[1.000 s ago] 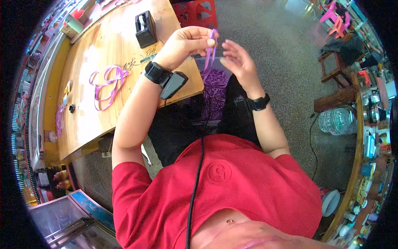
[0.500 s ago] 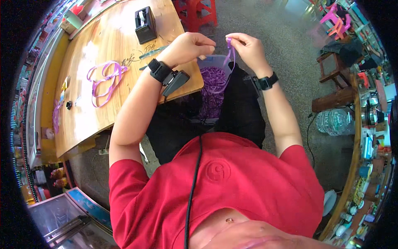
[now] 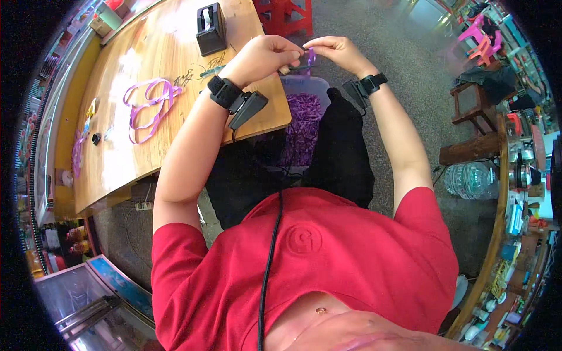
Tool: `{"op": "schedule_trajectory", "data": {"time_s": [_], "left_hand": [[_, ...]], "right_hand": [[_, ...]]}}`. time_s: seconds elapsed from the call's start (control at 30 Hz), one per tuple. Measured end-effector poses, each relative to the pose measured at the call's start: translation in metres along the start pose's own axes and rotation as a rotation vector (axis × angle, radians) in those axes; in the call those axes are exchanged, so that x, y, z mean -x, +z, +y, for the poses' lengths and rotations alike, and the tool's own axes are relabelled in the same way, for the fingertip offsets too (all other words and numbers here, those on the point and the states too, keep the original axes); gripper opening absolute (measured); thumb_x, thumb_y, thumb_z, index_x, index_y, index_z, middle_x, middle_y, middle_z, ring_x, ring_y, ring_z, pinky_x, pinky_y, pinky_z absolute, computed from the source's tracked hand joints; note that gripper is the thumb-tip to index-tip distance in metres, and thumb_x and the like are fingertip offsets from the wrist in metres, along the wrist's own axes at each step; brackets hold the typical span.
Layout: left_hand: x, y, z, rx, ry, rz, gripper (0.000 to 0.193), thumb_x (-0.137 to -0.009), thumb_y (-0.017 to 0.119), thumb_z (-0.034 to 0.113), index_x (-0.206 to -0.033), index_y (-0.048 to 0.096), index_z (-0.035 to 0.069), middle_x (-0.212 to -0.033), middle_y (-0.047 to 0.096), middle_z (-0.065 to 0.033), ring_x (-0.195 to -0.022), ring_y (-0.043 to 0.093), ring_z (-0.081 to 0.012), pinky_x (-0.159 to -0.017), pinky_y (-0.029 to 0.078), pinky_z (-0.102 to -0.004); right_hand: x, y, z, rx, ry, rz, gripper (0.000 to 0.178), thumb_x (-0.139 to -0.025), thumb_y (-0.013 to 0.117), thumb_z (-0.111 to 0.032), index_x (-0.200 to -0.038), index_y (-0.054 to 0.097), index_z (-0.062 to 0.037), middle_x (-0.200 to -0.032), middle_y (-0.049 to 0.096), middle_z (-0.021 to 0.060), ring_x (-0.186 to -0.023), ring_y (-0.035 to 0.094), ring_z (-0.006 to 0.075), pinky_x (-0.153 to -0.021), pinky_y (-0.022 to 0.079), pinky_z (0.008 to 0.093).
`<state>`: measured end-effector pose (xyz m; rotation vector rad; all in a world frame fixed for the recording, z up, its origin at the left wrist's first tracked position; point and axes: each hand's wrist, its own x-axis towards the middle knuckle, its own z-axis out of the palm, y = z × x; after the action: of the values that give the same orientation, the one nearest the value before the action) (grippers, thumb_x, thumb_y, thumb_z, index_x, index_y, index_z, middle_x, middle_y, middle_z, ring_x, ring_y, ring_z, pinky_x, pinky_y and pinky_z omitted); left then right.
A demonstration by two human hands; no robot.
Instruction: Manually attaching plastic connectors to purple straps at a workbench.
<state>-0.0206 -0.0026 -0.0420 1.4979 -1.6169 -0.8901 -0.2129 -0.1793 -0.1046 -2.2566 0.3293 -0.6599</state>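
A wooden desk (image 3: 170,50) filled the left side, seen from above through a wide, curved lens. On it lay a small black object (image 3: 96,139), then a loose tangle of flat purple ribbon (image 3: 133,119), some thin dark strands (image 3: 186,78) and, toward the far edge, a black tape dispenser (image 3: 211,40). The person's left hand (image 3: 266,57) reached past the desk's corner, thumb and fingers drawn together; whether they gripped anything could not be told. Just right of those fingertips hung a short purple strip (image 3: 311,57), its long axis running roughly up and down the view. Below it, between desk and knee, stood a translucent bin (image 3: 324,88) of similar purple pieces (image 3: 302,120). The right hand (image 3: 346,57) was the nearer one: its thumb and forefinger appeared to pinch the strip's top, so the strip lay to that hand's left and beneath its fingertips. Farther right stood a wooden stool (image 3: 470,104) and a large clear bottle (image 3: 470,180).
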Motion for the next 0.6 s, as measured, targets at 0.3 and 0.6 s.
{"op": "schedule_trajectory", "data": {"time_s": [0.3, 0.6], "left_hand": [[0.000, -0.005, -0.001, -0.005, 0.006, 0.031, 0.026, -0.097, 0.060, 0.023, -0.114, 0.070, 0.006, -0.091, 0.072, 0.0009, -0.074, 0.061, -0.0040, -0.061, 0.048, -0.0201], [-0.009, -0.009, -0.022, -0.042, 0.145, 0.093, 0.027, -0.097, 0.060, 0.020, -0.119, 0.068, 0.005, -0.097, 0.072, -0.0029, -0.087, 0.065, -0.0120, -0.078, 0.052, -0.0280]], "right_hand": [[0.004, 0.013, -0.004, -0.331, 0.092, -0.083, 0.029, -0.095, 0.063, -0.012, -0.122, 0.066, -0.0045, -0.107, 0.072, 0.0064, -0.101, 0.066, 0.0116, -0.092, 0.051, 0.0264], [-0.004, 0.060, 0.009, -0.697, 0.196, 0.032, 0.025, -0.090, 0.068, -0.010, -0.114, 0.069, -0.0025, -0.102, 0.073, 0.0064, -0.092, 0.068, 0.0128, -0.085, 0.054, 0.0272]]}}
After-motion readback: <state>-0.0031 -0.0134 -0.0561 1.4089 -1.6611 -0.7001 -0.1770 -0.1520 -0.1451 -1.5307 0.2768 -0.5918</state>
